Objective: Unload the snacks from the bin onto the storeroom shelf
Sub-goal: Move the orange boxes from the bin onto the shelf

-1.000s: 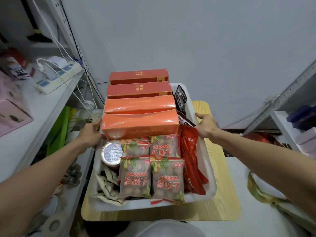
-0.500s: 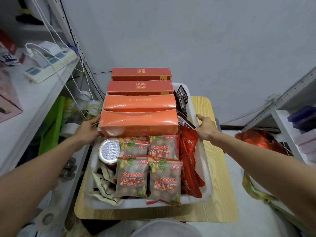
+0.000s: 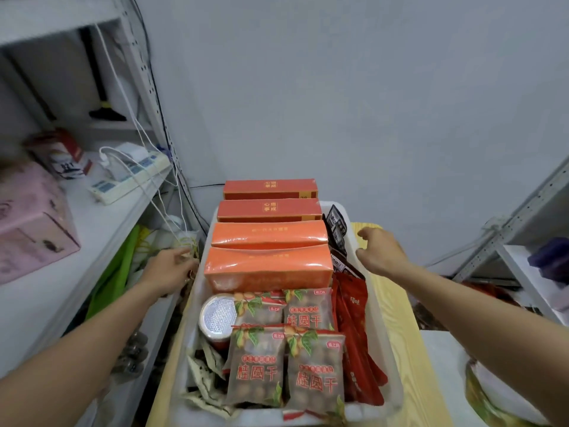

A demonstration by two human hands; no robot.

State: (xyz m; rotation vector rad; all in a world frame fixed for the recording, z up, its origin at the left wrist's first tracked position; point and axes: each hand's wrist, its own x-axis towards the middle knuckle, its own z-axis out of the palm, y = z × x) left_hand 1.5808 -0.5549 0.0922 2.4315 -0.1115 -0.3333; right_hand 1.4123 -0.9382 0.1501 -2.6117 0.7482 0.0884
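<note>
Fingers: left hand (image 3: 171,269) loosely bent and holding nothing, just beside the bin's left rim; right hand (image 3: 380,254) spread apart and empty, over the right rim.
Bin (image 3: 383,334): lower centre of the frame, between the hands.
Shelf (image 3: 101,223): left of the frame, none of the bin's snacks visible on it.
Progress: unloading looks not begun; the bin is packed with can (image 3: 218,317), orange boxes (image 3: 268,266), bags (image 3: 314,374) and red packets (image 3: 351,303).
Writing: bags read 桂圆干; far boxes (image 3: 269,209) read 心想事成.
</note>
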